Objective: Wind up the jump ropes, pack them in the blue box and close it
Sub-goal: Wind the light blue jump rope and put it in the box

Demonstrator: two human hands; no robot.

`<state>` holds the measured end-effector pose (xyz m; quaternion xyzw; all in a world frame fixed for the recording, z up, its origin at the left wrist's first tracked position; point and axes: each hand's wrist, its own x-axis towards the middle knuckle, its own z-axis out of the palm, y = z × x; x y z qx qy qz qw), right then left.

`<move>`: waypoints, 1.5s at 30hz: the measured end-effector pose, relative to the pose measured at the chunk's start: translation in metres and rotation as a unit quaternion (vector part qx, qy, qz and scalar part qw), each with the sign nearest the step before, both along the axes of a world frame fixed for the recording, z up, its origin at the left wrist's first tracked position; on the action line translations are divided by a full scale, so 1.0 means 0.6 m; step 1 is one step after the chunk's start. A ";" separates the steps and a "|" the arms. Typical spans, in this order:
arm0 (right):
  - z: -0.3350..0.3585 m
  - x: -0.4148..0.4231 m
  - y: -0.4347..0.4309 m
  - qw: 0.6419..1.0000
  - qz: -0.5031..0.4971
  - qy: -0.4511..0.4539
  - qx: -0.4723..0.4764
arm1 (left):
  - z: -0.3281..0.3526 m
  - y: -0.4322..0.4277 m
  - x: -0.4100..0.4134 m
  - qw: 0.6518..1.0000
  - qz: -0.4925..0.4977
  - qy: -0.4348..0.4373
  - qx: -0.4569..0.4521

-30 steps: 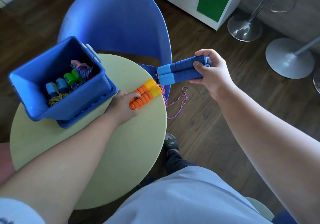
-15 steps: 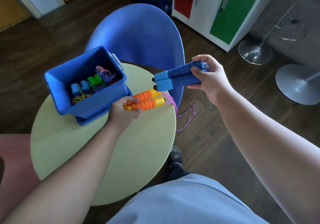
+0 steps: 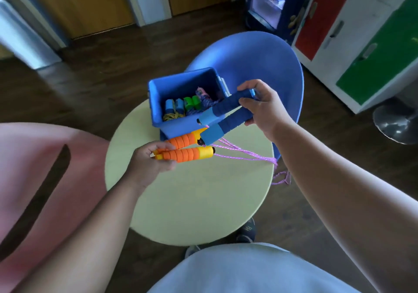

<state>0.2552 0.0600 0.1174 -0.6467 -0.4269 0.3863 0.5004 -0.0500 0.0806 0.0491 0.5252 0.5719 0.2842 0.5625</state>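
Your left hand (image 3: 147, 163) has its fingers (image 3: 158, 147) curled round the orange handles (image 3: 183, 155), and your right hand (image 3: 264, 107) grips the blue handles (image 3: 226, 108), both above the desk (image 3: 192, 202). Blue box (image 3: 178, 124) sits open at the far edge; purple rope (image 3: 244, 154) trails over the right edge.

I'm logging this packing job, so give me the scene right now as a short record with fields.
left hand: grips the orange handles, held as a pair
right hand: grips the blue handles, held as a pair
purple cord: unwound, trails from the handles over the table's edge
blue box: open, on the table, holds wound ropes
table: round, pale yellow
step left: winding, packing, closing
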 end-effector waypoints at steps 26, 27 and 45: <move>-0.063 -0.091 -0.019 0.969 0.177 -0.158 -0.071 | 0.011 -0.010 0.043 0.995 -0.093 0.016 0.010; -0.072 -0.094 -0.022 0.970 0.174 -0.150 -0.075 | 0.003 -0.012 0.046 0.997 -0.079 0.016 0.001; -0.104 -0.108 -0.015 0.991 0.079 -0.070 -0.080 | -0.067 -0.021 0.046 0.952 -0.066 0.240 0.176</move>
